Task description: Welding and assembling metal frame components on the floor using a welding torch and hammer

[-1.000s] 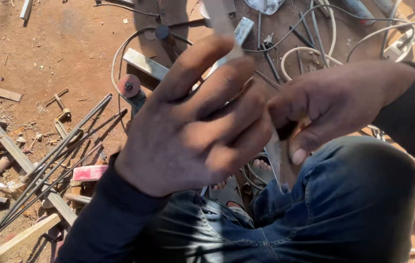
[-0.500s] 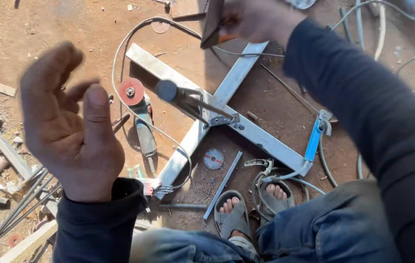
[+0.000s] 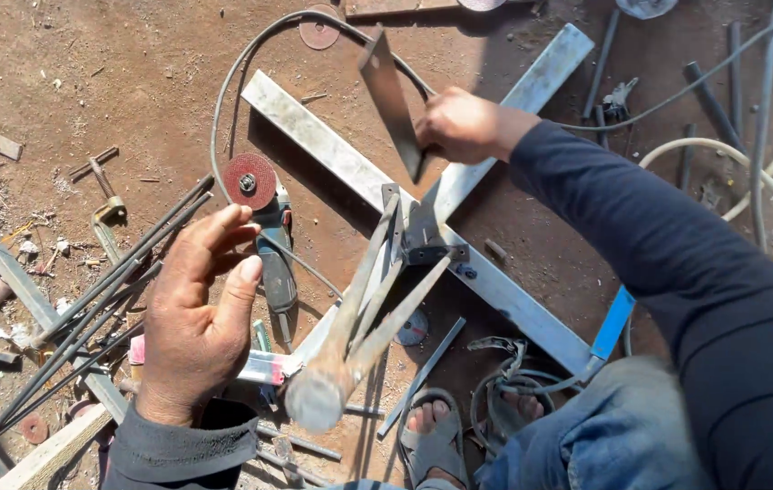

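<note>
our right hand (image 3: 461,125) is out over the crossed pale steel bars (image 3: 341,163) on the dirt floor (image 3: 114,73), fingers curled tight around the lower end of a flat dark metal plate (image 3: 390,95) that stands tilted on edge, its upper corner pointing away from us. our left hand (image 3: 198,308) hangs in the air with nothing in it, palm half open, fingers loosely spread and thumb up, just beside the grey-handled angle grinder with the red disc (image 3: 259,213), not touching it. in the middle, a long pair of grey metal tongs (image 3: 364,308) rises toward us, blurred near end close to the camera, far tips down at a small dark bracket (image 3: 427,240) where the bars cross. thin dark steel rods (image 3: 87,308) lie fanned out at left, a sandalled foot (image 3: 432,436) shows below, and a blue-handled clamp (image 3: 611,325) rests against our jeans-clad knee.
</note>
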